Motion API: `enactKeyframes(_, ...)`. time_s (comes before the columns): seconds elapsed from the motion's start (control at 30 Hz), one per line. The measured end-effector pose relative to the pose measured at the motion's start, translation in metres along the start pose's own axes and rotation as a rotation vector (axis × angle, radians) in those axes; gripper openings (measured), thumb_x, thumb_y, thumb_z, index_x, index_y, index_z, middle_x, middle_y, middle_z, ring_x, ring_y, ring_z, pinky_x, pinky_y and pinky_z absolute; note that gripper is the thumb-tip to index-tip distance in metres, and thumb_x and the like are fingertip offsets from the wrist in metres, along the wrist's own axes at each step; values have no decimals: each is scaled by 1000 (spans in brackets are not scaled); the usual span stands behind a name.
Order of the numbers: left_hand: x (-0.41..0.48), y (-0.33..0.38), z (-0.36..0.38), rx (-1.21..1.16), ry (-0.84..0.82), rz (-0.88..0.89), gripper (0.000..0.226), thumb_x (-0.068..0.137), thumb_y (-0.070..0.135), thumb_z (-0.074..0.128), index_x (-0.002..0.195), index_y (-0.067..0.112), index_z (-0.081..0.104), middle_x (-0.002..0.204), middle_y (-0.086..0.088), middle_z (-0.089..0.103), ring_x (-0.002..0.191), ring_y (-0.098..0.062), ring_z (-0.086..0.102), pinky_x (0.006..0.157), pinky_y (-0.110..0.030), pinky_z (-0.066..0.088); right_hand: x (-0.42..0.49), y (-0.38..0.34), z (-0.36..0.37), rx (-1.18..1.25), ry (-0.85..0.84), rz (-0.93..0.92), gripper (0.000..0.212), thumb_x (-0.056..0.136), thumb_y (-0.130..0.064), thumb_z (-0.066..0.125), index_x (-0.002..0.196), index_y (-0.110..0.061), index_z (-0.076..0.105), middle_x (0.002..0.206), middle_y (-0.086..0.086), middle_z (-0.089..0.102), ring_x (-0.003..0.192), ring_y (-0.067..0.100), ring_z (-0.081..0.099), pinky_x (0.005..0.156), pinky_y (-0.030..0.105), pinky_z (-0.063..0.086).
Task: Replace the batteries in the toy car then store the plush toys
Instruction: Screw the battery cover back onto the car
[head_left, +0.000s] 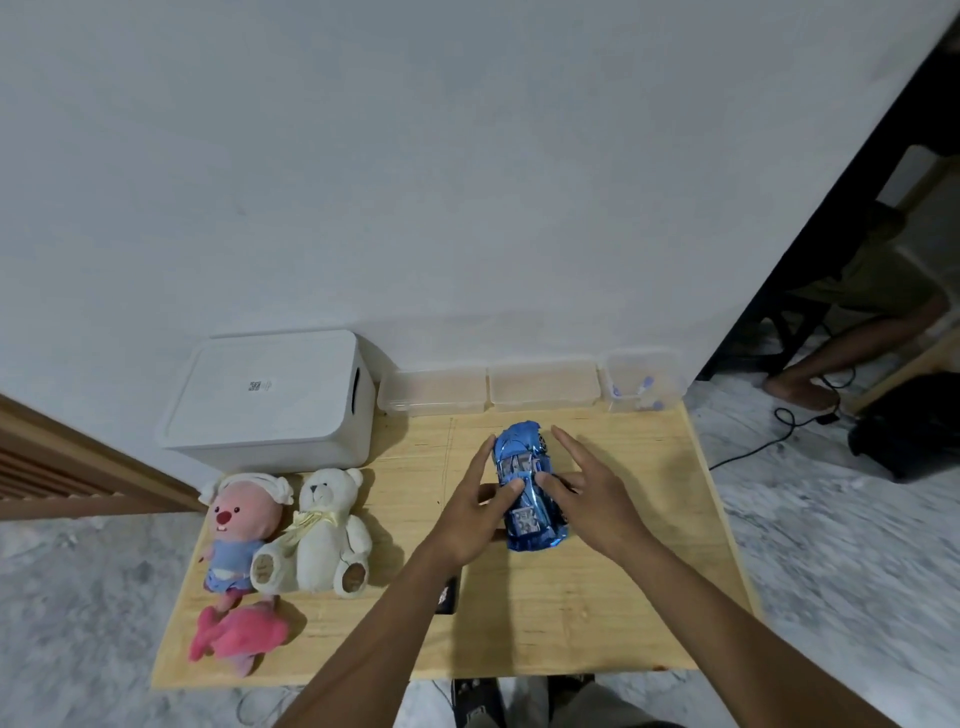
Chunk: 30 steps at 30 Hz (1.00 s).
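A shiny blue toy car (524, 514) stands on the wooden table (597, 597), roof up, nose pointing away. My left hand (475, 512) is on its left side with the thumb on the roof. My right hand (589, 493) is on its right side, thumb touching the roof, fingers stretched out. Three plush toys lie at the table's left: a pink-faced doll in blue (239, 530), a white bear (324, 530) and a pink fish (239, 636). A white lidded storage box (270, 402) stands behind them.
Clear plastic containers (540, 387) line the back edge against the wall; the right one (644, 382) holds small blue-tipped pieces. A small black object (449, 597) lies under my left forearm. Another person's leg and cables are on the floor at right.
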<state>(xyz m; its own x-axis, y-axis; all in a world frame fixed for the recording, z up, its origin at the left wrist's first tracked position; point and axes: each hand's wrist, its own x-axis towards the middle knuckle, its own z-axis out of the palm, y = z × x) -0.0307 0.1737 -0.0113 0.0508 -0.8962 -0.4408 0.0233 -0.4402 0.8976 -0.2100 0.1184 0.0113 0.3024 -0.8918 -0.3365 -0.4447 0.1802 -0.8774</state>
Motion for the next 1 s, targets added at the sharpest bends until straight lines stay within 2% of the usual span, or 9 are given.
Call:
enactKeyframes(0.1, 7, -5, 0, 67, 13, 13, 73, 95, 42, 70, 152, 59, 27, 121, -7, 69, 104, -19, 74, 87, -47, 64, 0, 12, -2, -258, 20, -59, 58, 95, -45, 62, 146, -55, 36, 113, -13, 73, 105, 2, 67, 89, 26, 55)
enactKeyframes(0.17, 12, -10, 1, 148, 16, 19, 71, 93, 46, 71, 149, 60, 29, 117, -6, 71, 100, -19, 75, 84, -45, 65, 3, 23, -3, -328, -1, -43, 56, 96, -42, 60, 147, -53, 37, 106, -11, 75, 102, 5, 68, 86, 26, 53)
enactKeyframes(0.27, 20, -16, 7, 229, 32, -11, 72, 95, 45, 70, 153, 54, 28, 110, -2, 74, 92, -14, 75, 79, -28, 63, 13, 45, -3, -395, -33, -13, 57, 99, -26, 54, 147, -49, 38, 92, -6, 75, 91, 14, 69, 77, 27, 52)
enactKeyframes(0.33, 25, -20, 11, 288, 45, -26, 73, 97, 43, 68, 156, 48, 26, 112, -2, 74, 95, -15, 74, 76, -19, 59, 18, 54, -2, -447, -31, -27, 55, 98, -23, 55, 146, -46, 42, 91, -8, 75, 94, 17, 67, 81, 31, 52)
enactKeyframes(0.5, 35, -37, 19, 372, 98, -77, 78, 97, 38, 69, 159, 42, 23, 127, -3, 70, 111, -23, 70, 93, -33, 58, 23, 74, -9, -403, -25, -36, 47, 90, -10, 63, 133, -30, 60, 94, -4, 74, 89, 16, 68, 87, 36, 56)
enactKeyframes(0.67, 39, -47, 17, 368, 132, -74, 80, 94, 38, 73, 159, 41, 26, 127, -2, 71, 111, -21, 71, 96, -40, 59, 21, 95, -29, -453, 38, -16, 33, 84, -15, 74, 113, -30, 69, 92, -8, 68, 81, 11, 65, 79, 31, 57)
enactKeyframes(0.77, 39, -46, 20, 350, 137, -72, 79, 94, 36, 73, 159, 40, 28, 124, 0, 72, 111, -19, 71, 96, -38, 59, 22, 97, -33, -536, -14, 3, 30, 82, -24, 78, 109, -31, 68, 100, -8, 63, 87, 12, 61, 79, 30, 53)
enactKeyframes(0.9, 37, -44, 20, 392, 156, -50, 76, 94, 36, 73, 158, 38, 31, 111, 8, 70, 108, -17, 71, 94, -34, 59, 34, 101, -25, -660, -10, -28, 17, 86, -15, 73, 103, -20, 72, 101, -2, 63, 96, 18, 63, 80, 32, 53)
enactKeyframes(1.0, 36, -44, 21, 436, 178, -40, 75, 94, 40, 73, 158, 38, 33, 119, 3, 73, 107, -18, 72, 94, -39, 61, 38, 102, -23, -670, 28, -8, 9, 87, -10, 68, 90, -16, 72, 94, 2, 66, 90, 22, 65, 75, 33, 54)
